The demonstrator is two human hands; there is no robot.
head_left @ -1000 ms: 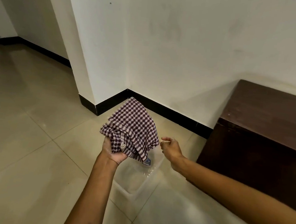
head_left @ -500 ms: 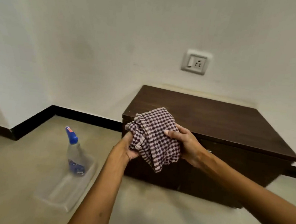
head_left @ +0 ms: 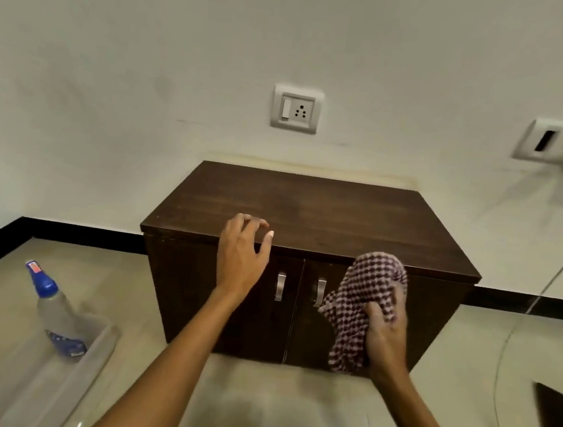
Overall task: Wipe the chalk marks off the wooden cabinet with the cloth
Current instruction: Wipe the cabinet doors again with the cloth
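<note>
Two hands: we see both bare forearms reaching from the near edge toward a dark wooden cabinet (head_left: pixel 307 212) that stands on the floor against the far wall.
Left hand: our left hand (head_left: pixel 240 254) hovers over the cabinet's near top edge, left of centre; its grip is wide, fingers spread and curled, holding nothing. Whether the fingertips touch the wood we cannot tell.
Right hand: our right hand (head_left: pixel 386 330) has its grip closed around a checked cloth (head_left: pixel 365 297), in front of the cabinet's right door.
Cloth: bunched, maroon and white; its top reaches the cabinet's near top edge, and a loose end hangs down past the hand, in front of the right door.
Cabinet: two doors on the near face, each with a metal handle (head_left: pixel 280 286) beside the middle seam; the right handle sits just beside the cloth's left edge.
Chalk marks: we make out only faint pale smudges on the top; too blurred to tell more.
Floor: pale tiles (head_left: pixel 271 412); a black skirting strip runs along the foot of the wall.
Left side: a clear spray bottle (head_left: pixel 54 312) with a blue cap leans in a clear plastic tray (head_left: pixel 62 371), well apart from the cabinet.
Wall: a white socket (head_left: pixel 297 108) is above the cabinet; a second white plate (head_left: pixel 548 141) is far right.
Right edge: a dark flat object (head_left: pixel 555 422) lies near the corner; we cannot tell what it is.
</note>
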